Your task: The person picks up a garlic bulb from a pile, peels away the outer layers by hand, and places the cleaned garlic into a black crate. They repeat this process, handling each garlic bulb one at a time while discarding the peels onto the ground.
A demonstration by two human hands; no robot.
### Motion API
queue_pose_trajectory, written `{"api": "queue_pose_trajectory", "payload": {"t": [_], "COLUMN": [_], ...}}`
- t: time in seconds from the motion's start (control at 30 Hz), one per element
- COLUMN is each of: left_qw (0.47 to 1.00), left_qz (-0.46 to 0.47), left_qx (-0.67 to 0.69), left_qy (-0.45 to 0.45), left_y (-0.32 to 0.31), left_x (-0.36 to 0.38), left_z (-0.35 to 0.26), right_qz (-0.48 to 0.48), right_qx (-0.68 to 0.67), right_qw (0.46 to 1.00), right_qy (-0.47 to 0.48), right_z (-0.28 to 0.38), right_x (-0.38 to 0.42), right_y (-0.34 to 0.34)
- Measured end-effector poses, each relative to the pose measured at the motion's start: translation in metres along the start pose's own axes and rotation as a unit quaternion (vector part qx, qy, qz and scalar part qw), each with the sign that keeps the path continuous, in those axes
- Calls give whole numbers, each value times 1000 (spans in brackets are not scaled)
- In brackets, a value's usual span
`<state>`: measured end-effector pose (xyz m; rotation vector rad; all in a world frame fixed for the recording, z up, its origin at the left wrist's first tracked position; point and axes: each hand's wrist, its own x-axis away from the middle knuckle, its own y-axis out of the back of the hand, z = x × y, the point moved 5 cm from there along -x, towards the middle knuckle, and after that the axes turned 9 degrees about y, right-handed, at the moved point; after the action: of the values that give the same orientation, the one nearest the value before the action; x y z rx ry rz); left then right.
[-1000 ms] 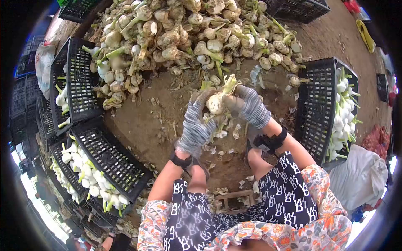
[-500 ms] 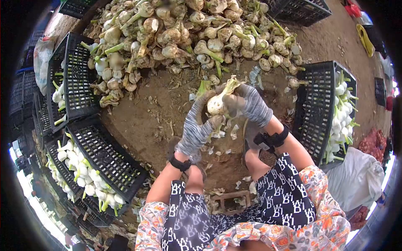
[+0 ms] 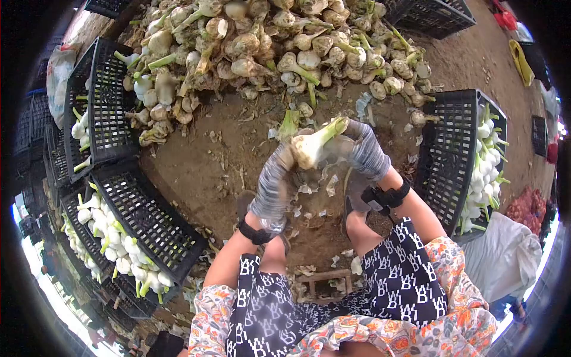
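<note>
A garlic bulb (image 3: 306, 152) with a thick pale green stem points up and to the right between my hands. My left hand (image 3: 276, 172), in a grey striped glove, is closed on the bulb from the left. My right hand (image 3: 361, 149), gloved the same way, is at the stem side; its fingers are blurred and partly hidden behind the stem, so its hold cannot be made out. Beyond my hands lies a large heap of unpeeled garlic (image 3: 250, 44). A cut green stem piece (image 3: 289, 125) lies on the ground just past my left hand.
Black crates of white garlic stand at the left (image 3: 151, 223), upper left (image 3: 113, 101) and right (image 3: 445, 160). Another crate (image 3: 431, 15) is at the upper right. A small brick-coloured frame (image 3: 324, 276) lies between my feet. Peel scraps litter the ground. A white sack (image 3: 508, 256) lies right.
The garlic bulb has tilted, its stem now reaching further right and showing a greener, cleaner surface. My left fingers have moved up around the bulb, and my right hand has shifted slightly.
</note>
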<state>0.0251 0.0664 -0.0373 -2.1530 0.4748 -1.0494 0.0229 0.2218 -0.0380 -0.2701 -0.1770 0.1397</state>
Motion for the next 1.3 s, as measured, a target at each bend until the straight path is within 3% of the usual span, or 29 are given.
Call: {"api": "queue_pose_trajectory", "payload": {"t": [0.07,0.1,0.17,0.2,0.27,0.3,0.33,0.43,0.6,0.7,0.73,0.83,0.97,1.0,1.1,1.3], "left_qw": [988,971,872,882,975,977,996,992,988,985,986,989,984,980,982,974], "left_qz": [-45,76,312,308,9,-143,-50,-89,-92,-70,-66,-42,-88,-113,-100,-136], "left_qx": [116,180,295,288,208,158,71,87,119,141,133,132,147,159,139,139], "left_qy": [86,140,237,213,83,14,13,-34,26,68,73,60,45,39,80,117], "left_y": [10,7,8,15,7,9,10,20,13,8,13,18,8,-3,9,5], "left_x": [-9,-15,-13,-17,-20,-14,-16,-18,-16,-12,-14,-16,-15,-15,-18,-10], "left_z": [9,15,21,25,15,7,4,12,11,9,11,15,10,8,16,13], "right_qz": [13,14,15,36,-10,-33,-59,-58,-22,0,7,17,-5,-38,-38,19], "right_qx": [67,84,118,76,22,-4,-14,53,159,154,128,90,-79,44,160,230], "right_qw": [998,996,993,996,999,999,996,995,986,987,992,992,995,996,985,970], "right_qy": [-7,-14,-27,-21,-35,-42,-62,-61,41,45,-1,91,-62,68,53,75], "right_z": [1,-1,-8,-8,-6,-5,-4,-1,-14,-6,-4,1,6,1,1,8], "right_x": [1,2,3,1,-1,-2,-4,-7,-6,-4,-2,-10,-3,-5,-6,-8], "right_y": [-2,-2,-1,-6,-12,-16,-20,-25,-12,-12,-12,-11,-21,-21,-17,-13]}}
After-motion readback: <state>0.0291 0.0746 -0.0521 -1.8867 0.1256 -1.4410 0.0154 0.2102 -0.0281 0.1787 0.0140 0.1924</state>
